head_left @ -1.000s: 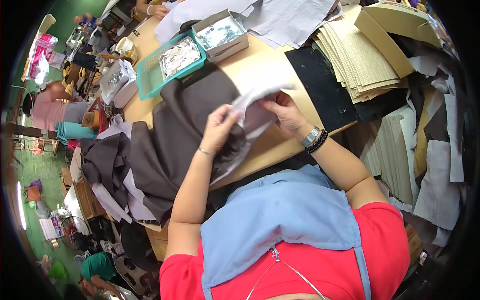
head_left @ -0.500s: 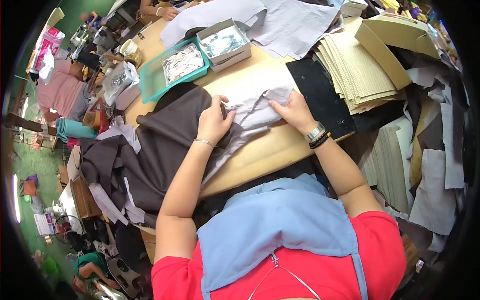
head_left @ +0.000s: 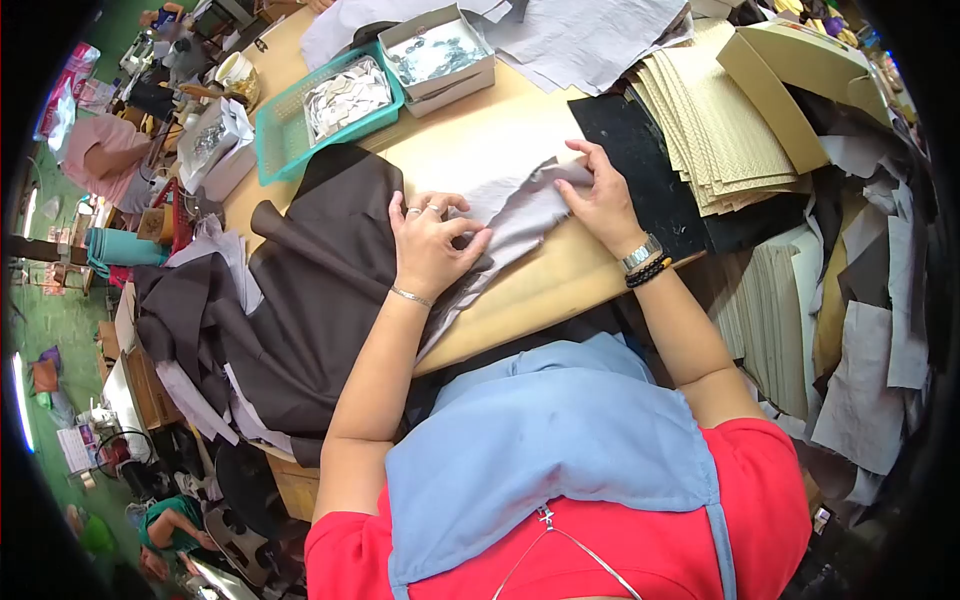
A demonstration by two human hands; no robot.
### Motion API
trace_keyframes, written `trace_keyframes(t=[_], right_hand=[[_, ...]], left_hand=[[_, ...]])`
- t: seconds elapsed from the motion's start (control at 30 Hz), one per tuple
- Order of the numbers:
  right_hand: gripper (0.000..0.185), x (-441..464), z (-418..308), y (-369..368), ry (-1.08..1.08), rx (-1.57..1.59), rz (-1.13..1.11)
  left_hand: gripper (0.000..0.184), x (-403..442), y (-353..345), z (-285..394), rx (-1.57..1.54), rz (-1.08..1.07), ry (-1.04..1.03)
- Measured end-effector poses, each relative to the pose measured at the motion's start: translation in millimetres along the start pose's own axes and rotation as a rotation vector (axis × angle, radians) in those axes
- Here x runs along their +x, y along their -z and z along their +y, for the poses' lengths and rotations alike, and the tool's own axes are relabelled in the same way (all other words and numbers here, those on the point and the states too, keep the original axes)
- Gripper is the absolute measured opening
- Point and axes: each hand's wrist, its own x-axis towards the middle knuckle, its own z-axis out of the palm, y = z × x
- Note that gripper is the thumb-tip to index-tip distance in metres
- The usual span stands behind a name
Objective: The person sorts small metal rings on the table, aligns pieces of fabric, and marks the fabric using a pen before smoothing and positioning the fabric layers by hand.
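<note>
A dark brown cloth (head_left: 330,250) lies in folds over the left part of the table and hangs off its edge. Beside it, on the tabletop, is a narrow light grey cloth (head_left: 515,215) with a raised, wrinkled edge. My left hand (head_left: 435,245) rests where the two cloths meet, its fingers bent and closed on the grey one; the fingertips are partly hidden. At the grey cloth's far right end is my right hand (head_left: 608,205), with the thumb against the cloth and the index finger stretched out apart from it.
Behind the cloths stand a teal basket (head_left: 270,145) of small pale pieces and a white box (head_left: 440,60) of small bluish pieces. Stacked textured cream sheets (head_left: 700,130) lie at the right, near a black mat (head_left: 630,150). Hanging fabric scraps (head_left: 860,380) crowd the right side.
My left hand has turned, its fingers now bent over the cloth. My right hand's index finger has spread away from the thumb, and the grey cloth lies straighter. The view has shifted slightly.
</note>
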Motion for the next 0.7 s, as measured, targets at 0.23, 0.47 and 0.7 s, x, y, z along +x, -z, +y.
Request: trace_keyframes(t=[0.23, 0.47, 0.7], right_hand=[[0.042, 4.1, -8.4, 1.7, 0.408, -0.288, 0.139], [0.049, 11.1, -10.6, 5.9, 0.110, -0.361, -0.039], [0.030, 25.6, -46.1, 6.2, 0.002, 0.543, -0.160]], left_hand=[[0.017, 0.1, -7.8, -6.3, -0.160, -0.108, 0.155], [0.028, 9.6, 5.2, 1.2, -0.273, -0.171, 0.163], [0.046, 85.7, 24.3, -7.4, -0.508, -0.668, 0.495]])
